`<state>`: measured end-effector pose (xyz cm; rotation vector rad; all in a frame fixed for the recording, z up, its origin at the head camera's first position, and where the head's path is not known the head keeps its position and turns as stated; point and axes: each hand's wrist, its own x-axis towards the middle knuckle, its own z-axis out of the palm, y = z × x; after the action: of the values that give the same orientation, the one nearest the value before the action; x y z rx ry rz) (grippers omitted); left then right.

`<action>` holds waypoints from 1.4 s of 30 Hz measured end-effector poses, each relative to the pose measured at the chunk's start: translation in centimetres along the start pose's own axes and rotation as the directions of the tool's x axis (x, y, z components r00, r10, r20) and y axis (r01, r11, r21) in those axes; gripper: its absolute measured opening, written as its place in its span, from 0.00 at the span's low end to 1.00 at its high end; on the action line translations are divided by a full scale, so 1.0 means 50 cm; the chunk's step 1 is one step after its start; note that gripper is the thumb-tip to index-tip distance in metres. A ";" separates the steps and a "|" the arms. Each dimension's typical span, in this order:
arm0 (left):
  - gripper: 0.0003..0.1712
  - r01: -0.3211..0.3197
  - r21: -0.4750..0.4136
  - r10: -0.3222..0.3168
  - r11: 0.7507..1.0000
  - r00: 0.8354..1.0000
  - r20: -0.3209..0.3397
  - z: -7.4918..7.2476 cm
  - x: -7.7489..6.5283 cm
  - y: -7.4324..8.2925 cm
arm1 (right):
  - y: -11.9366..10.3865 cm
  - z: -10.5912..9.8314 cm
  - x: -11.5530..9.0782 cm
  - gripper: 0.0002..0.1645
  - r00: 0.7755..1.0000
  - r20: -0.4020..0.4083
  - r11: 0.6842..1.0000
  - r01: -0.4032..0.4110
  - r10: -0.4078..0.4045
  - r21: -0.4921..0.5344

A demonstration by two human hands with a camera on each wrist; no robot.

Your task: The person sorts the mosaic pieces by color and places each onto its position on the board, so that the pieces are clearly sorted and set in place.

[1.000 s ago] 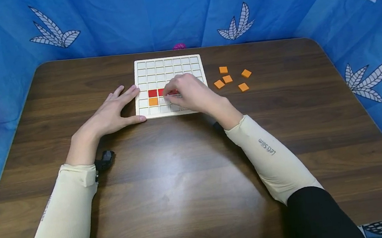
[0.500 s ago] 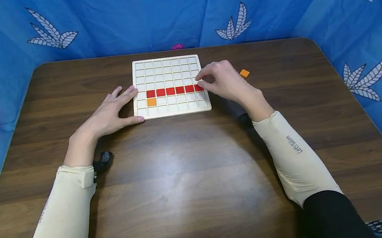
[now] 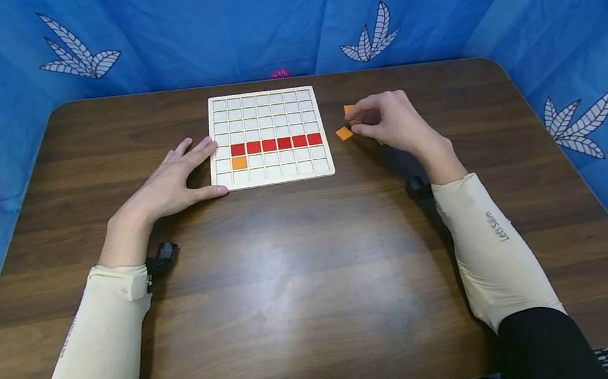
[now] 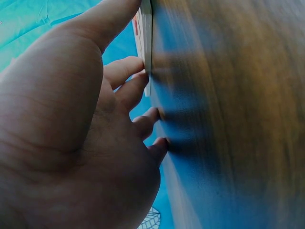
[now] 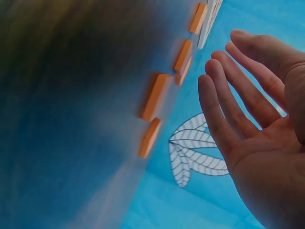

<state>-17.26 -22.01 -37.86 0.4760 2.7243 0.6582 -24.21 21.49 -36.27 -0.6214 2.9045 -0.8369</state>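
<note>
A white grid board [image 3: 264, 110] lies on the table, with a row of several red tiles [image 3: 269, 145] in its squares. One orange tile [image 3: 239, 163] sits just below the row's left end. My left hand [image 3: 164, 182], fingers spread, touches the board's left edge with fingertips and thumb. To the right of the board, my right hand [image 3: 396, 123] hovers over loose orange tiles [image 3: 344, 133] and partly covers them. In the right wrist view those loose tiles [image 5: 155, 97] lie apart from my fingers, and nothing is between thumb and fingers.
The brown wooden table [image 3: 294, 293] has a rounded back edge, with a blue patterned cloth [image 3: 236, 25] hanging behind and at the sides. A small black device [image 3: 163, 257] is strapped at my left wrist.
My right hand has moved right, from over the board to the loose orange tiles, uncovering the full red row. My left hand stays at the board's edge.
</note>
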 end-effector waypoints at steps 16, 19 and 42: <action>0.59 0.004 -0.007 -0.004 1.000 1.000 -0.004 0.000 0.003 -0.002 | 0.002 0.015 0.004 0.21 0.995 0.097 0.998 0.022 -0.016 -0.064; 0.59 -0.001 -0.007 0.001 1.000 1.000 -0.008 0.001 0.002 -0.005 | -0.006 0.021 0.006 0.20 0.992 0.122 0.997 0.033 -0.024 -0.069; 0.58 0.005 -0.002 -0.005 1.000 1.000 0.001 0.000 0.001 0.000 | -0.035 0.033 0.010 0.14 0.996 0.036 0.996 0.080 -0.078 -0.038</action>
<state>-17.31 -21.97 -37.89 0.4682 2.7227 0.6592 -23.76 19.13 -36.75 -0.7511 2.8887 -0.7713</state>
